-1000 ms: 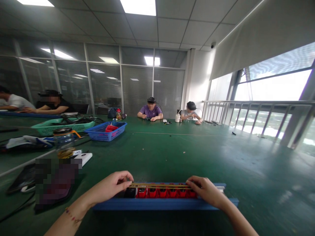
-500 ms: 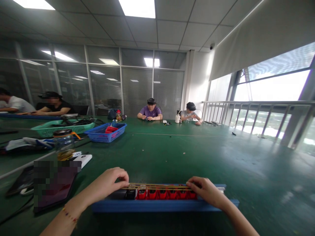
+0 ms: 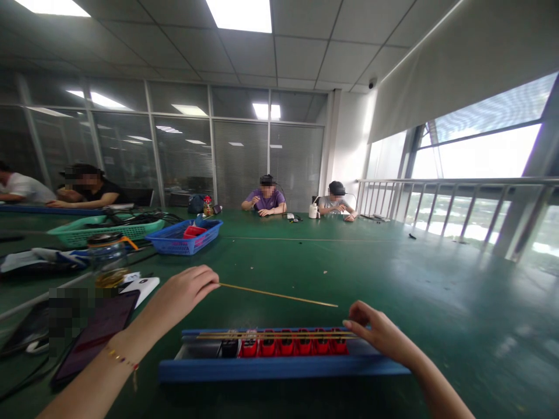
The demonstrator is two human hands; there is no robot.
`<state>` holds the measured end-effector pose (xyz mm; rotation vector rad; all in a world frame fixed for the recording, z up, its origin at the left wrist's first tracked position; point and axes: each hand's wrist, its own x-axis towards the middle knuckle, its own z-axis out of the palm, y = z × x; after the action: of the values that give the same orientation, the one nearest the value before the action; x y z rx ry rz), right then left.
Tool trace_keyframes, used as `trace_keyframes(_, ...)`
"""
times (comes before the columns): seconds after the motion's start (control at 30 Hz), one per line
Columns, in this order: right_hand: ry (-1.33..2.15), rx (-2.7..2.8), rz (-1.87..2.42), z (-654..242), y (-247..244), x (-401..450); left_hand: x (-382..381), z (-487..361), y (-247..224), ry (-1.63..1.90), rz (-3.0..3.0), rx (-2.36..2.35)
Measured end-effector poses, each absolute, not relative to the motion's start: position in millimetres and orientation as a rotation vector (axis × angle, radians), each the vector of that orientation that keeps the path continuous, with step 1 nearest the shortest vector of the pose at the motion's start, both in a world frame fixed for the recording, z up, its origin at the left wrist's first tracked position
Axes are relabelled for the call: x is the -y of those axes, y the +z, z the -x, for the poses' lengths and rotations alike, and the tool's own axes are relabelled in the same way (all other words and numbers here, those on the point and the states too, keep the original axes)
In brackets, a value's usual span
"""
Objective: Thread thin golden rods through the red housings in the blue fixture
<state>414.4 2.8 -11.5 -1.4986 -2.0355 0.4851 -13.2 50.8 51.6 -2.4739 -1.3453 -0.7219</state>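
A thin tan stick [image 3: 279,295] is pinched at its left end in my left hand [image 3: 194,288], raised over the green table. Below it lies a blue channel [image 3: 283,370] holding a row of several red blocks [image 3: 286,344] and a black block [image 3: 229,347] at their left. More thin sticks [image 3: 262,335] lie lengthwise over the blocks. My right hand [image 3: 371,326] is at the right ends of these sticks, its fingers curled together; what they grip, if anything, is too small to make out.
On the left are a blue basket [image 3: 186,238] with a red item, a green basket [image 3: 100,231], a jar [image 3: 107,262] and a dark tablet [image 3: 98,337]. Two people [image 3: 266,201] sit across the green table [image 3: 393,267]; others sit far left.
My left hand has lifted up and left from the channel, carrying one stick away from the others. My right hand has shifted slightly right, and the remaining sticks lie over the blocks.
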Motion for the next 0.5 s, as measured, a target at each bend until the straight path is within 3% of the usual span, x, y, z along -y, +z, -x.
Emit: trace_keyframes(0.5,0.459,2.080,1.441,-414,-11,-3,-116,-17,-24,-0.375,2.833,1.692)
